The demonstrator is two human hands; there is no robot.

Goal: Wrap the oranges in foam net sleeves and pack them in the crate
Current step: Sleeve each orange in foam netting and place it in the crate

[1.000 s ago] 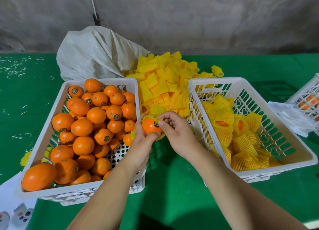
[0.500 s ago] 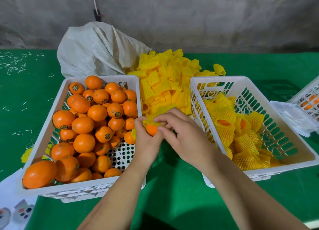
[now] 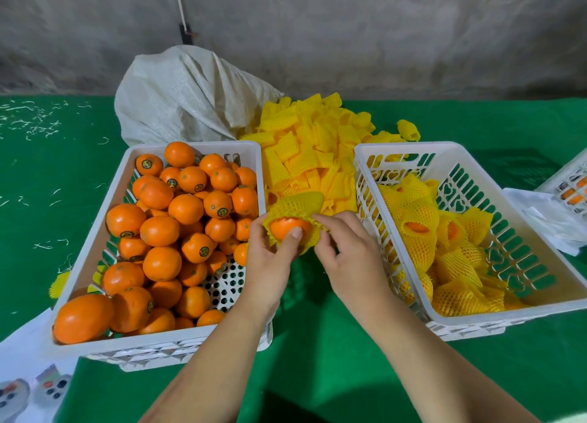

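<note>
Between the two crates, my left hand grips an orange partly covered by a yellow foam net sleeve, with the thumb pressed on the bare fruit. My right hand pinches the sleeve's edge at the orange's right side. The left white crate holds several bare oranges. Inside the right white crate lie several sleeved oranges. A heap of loose yellow sleeves lies behind my hands.
A grey woven sack stands behind the left crate on the green cloth. Another white crate and white plastic bags sit at the right edge. White paper lies at the bottom left. A concrete wall rises behind.
The sleeve has been drawn further over the orange, now covering its far side. My hands shifted slightly toward the sleeve heap, and my right hand moved from the top to the sleeve's right edge.
</note>
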